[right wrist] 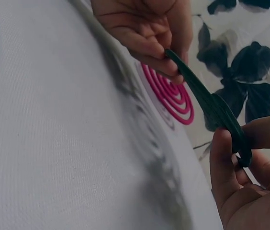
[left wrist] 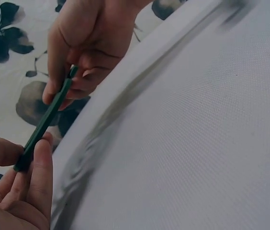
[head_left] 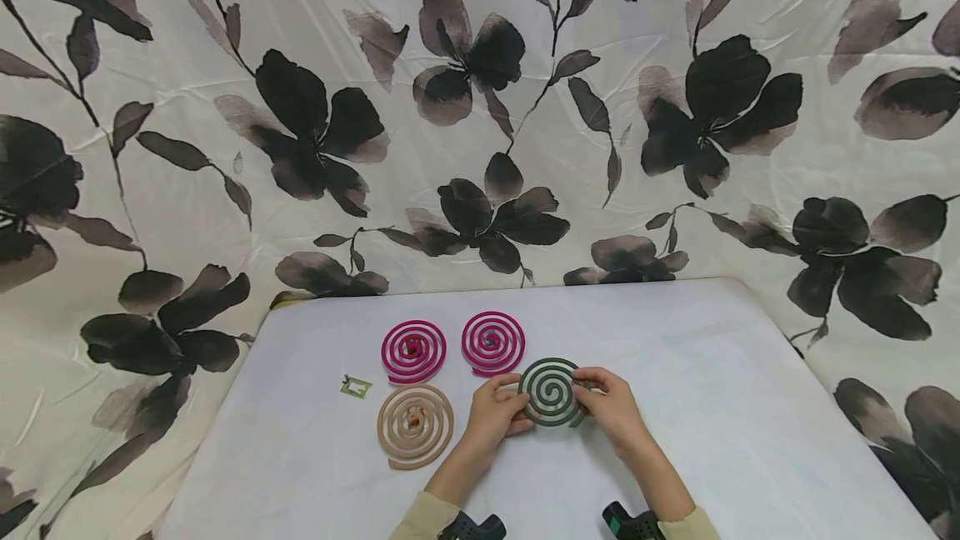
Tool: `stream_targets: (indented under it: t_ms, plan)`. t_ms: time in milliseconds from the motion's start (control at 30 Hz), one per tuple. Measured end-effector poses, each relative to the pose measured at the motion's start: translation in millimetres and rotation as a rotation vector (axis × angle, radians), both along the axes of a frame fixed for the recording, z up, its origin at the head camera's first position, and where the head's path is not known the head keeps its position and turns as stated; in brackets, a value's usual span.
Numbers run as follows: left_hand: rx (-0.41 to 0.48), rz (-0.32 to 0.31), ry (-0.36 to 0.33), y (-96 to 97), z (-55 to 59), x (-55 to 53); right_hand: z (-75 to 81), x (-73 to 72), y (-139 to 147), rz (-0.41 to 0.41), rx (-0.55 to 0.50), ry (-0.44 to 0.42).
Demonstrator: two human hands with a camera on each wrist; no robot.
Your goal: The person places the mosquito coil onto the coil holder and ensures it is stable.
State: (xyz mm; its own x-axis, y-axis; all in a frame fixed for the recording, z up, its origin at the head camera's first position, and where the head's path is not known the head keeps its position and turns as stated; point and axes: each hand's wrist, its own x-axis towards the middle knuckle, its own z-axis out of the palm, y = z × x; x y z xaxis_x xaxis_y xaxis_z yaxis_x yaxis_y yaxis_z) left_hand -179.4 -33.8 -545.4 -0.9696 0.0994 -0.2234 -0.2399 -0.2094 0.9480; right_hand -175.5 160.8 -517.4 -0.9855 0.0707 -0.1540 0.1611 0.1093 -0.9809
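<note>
A dark green mosquito coil (head_left: 552, 392) is held up just above the white table by both hands. My left hand (head_left: 492, 412) pinches its left edge between thumb and fingers, while the right hand (head_left: 613, 408) grips the opposite edge. Seen from the left wrist, the green coil (left wrist: 46, 120) appears edge-on, tilted between the two hands. From the right wrist it also looks thin, and one turn of the spiral stands slightly out from the rest. Its shadow falls on the cloth below.
Two pink coils (head_left: 414, 352) lie toward the back left of the table (head_left: 720, 390), with a tan coil (head_left: 415, 427) in front of them. Left of these is a small metal coil stand (head_left: 356, 387). Behind the table hangs a floral curtain (head_left: 480, 132).
</note>
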Motion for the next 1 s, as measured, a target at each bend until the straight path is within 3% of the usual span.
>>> stream_targets:
  t_ms: [400, 1000]
  plan:
    - [0.000, 0.004, 0.013, -15.3, 9.8, 6.7, 5.2, -0.4, -14, 0.070, 0.018, 0.024]
    - [0.005, 0.035, 0.022, -38.4, 26.1, 12.3, 11.5, -2.3, -36, 0.105, -0.011, 0.021]
